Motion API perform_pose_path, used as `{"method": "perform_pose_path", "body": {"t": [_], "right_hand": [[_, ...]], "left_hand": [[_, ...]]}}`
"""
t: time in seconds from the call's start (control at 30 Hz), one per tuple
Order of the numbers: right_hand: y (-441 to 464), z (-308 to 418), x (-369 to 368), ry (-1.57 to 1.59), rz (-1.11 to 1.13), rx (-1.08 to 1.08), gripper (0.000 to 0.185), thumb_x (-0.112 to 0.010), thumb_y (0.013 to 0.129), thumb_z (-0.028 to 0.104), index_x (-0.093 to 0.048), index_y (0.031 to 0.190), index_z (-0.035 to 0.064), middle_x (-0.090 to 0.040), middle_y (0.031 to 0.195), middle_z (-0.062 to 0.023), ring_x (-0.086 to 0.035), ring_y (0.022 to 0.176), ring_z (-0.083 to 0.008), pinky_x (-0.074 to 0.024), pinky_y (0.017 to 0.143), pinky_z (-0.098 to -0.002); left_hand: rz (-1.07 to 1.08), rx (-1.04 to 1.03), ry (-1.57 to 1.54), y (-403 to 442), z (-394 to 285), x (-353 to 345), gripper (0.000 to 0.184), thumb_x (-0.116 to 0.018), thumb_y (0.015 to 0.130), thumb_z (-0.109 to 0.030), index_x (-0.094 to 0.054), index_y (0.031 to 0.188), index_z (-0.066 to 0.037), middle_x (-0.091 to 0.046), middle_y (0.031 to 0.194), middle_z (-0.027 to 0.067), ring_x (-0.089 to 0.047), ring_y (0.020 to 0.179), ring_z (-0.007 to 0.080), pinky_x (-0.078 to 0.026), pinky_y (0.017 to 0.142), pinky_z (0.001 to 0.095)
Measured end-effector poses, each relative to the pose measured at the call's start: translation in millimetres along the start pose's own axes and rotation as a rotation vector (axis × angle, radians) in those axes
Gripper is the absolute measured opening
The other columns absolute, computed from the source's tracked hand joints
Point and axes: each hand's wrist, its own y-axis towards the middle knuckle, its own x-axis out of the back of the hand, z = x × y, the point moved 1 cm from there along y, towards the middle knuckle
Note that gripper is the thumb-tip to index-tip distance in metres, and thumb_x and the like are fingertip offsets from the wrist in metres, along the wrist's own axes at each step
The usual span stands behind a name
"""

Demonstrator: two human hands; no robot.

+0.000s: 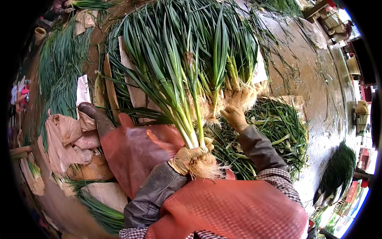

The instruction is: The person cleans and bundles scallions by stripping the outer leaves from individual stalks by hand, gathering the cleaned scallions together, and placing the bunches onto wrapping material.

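Observation:
My gloved left hand (186, 159) is wrapped round the white lower stems of a small bunch of leeks (181, 107), just above their roots. The stringy roots (205, 166) hang below the fist, and the green leaves fan up and away from me. My gloved right hand (234, 118) is beside the root ends of a large pile of leeks (234, 47). Its fingers look curled in, and what they hold, if anything, is hidden. A single leek's root tuft (213, 119) lies just left of that hand.
Loose trimmed leaves (274, 135) lie in a heap below my right forearm. More long green stalks (63, 63) cover the ground at left. Crumpled sacking (65, 135) sits by my boot (97, 117). Wet concrete floor (318, 95) extends right, with a dark green bundle (338, 171).

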Motion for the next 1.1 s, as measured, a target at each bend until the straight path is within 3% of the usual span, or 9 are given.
{"method": "perform_pose_path", "body": {"t": [0.1, 0.3, 0.5, 0.7, 0.83, 0.9, 1.0, 1.07, 1.1], "right_hand": [[68.4, 10.8, -33.6, 0.147, -0.285, 0.167, 0.033, -0.059, 0.089, 0.034, -0.062, 0.101, 0.0034, -0.065, 0.093, -0.013, -0.062, 0.084, -0.024, -0.049, 0.076, -0.035], [-45.5, 72.6, -2.8, 0.812, 0.287, 0.149, 0.03, -0.061, 0.09, 0.031, -0.053, 0.09, 0.0021, -0.056, 0.069, -0.0039, -0.049, 0.057, -0.006, -0.0389, 0.048, -0.0207], [-79.6, 71.7, -17.5, 1.628, 0.349, 0.114, 0.015, -0.055, 0.093, 0.011, -0.054, 0.101, -0.001, -0.058, 0.083, -0.004, -0.056, 0.064, -0.0104, -0.0477, 0.059, -0.0226], [-136.8, 7.2, -15.3, 1.227, 0.452, -0.004, 0.02, -0.063, 0.085, 0.01, -0.055, 0.1, -0.0002, -0.06, 0.085, -0.0058, -0.06, 0.068, -0.0124, -0.0507, 0.063, -0.0246], [-155.6, -87.6, -0.5, 0.294, 0.646, -0.218, 0.017, -0.064, 0.084, 0.013, -0.061, 0.089, -0.0032, -0.062, 0.079, -0.0099, -0.062, 0.072, -0.015, -0.0511, 0.069, -0.028], [-145.0, -80.1, 8.7, -0.382, 0.459, 0.187, 0.026, -0.064, 0.085, 0.019, -0.057, 0.097, -0.0023, -0.063, 0.087, -0.012, -0.062, 0.076, -0.0165, -0.0513, 0.07, -0.0294], [-99.5, 11.7, 31.6, 0.015, -0.159, 0.443, 0.053, -0.065, 0.085, 0.029, -0.042, 0.122, -0.0003, -0.058, 0.105, -0.014, -0.06, 0.076, -0.0176, -0.0519, 0.066, -0.0299], [-59.2, 65.1, 32.1, 0.006, -0.305, 0.635, 0.072, -0.066, 0.085, 0.035, -0.031, 0.138, 0.001, -0.055, 0.117, -0.0153, -0.058, 0.076, -0.0184, -0.0523, 0.064, -0.0302], [-34.5, 66.8, 24.2, 0.0, -0.268, 0.767, 0.063, -0.064, 0.086, 0.038, -0.04, 0.129, -0.0005, -0.057, 0.107, -0.0149, -0.058, 0.075, -0.019, -0.0517, 0.064, -0.0319]], "left_hand": [[-0.071, 0.004, 0.001, 7.8, 6.7, 8.8, 0.04, -0.059, 0.078, 0.004, -0.053, 0.118, -0.001, -0.059, 0.109, 0.0089, -0.059, 0.097, 0.0159, -0.05, 0.084, 0.0269], [-0.315, -0.086, 0.189, 13.5, -2.2, 5.4, 0.028, -0.061, 0.079, -0.002, -0.061, 0.107, 0.003, -0.065, 0.092, 0.0074, -0.06, 0.084, 0.0142, -0.05, 0.078, 0.0247], [-0.111, 0.029, -0.221, 4.6, 2.9, -0.5, 0.037, -0.055, 0.081, 0.002, -0.05, 0.118, 0.001, -0.057, 0.116, 0.0171, -0.055, 0.112, 0.0312, -0.047, 0.096, 0.0447], [0.017, 0.09, -0.483, 3.6, 20.1, 17.7, 0.036, -0.055, 0.08, 0.002, -0.052, 0.116, -0.002, -0.059, 0.109, 0.0158, -0.058, 0.103, 0.0287, -0.049, 0.09, 0.0433], [-0.006, 0.078, -0.453, -0.2, 21.5, 15.3, 0.039, -0.054, 0.078, 0.002, -0.051, 0.117, -0.005, -0.057, 0.113, 0.0167, -0.059, 0.1, 0.0286, -0.049, 0.089, 0.0428], [0.022, -0.005, -0.418, 4.2, 18.8, 9.8, 0.041, -0.054, 0.078, 0.002, -0.051, 0.118, -0.005, -0.056, 0.117, 0.0176, -0.059, 0.1, 0.029, -0.049, 0.09, 0.0428], [-0.025, -0.054, -0.266, 4.9, 20.4, 3.7, 0.042, -0.052, 0.077, 0.004, -0.05, 0.118, -0.005, -0.05, 0.128, 0.0202, -0.059, 0.1, 0.0293, -0.05, 0.087, 0.0428], [-0.057, -0.018, -0.207, 3.1, 17.6, 0.8, 0.041, -0.053, 0.08, 0.004, -0.049, 0.12, -0.002, -0.055, 0.122, 0.0179, -0.061, 0.096, 0.0252, -0.053, 0.083, 0.0355], [-0.104, -0.018, -0.161, 1.1, 15.7, -2.9, 0.041, -0.054, 0.081, 0.004, -0.048, 0.121, -0.001, -0.057, 0.118, 0.0167, -0.061, 0.094, 0.0237, -0.053, 0.082, 0.0329]]}}
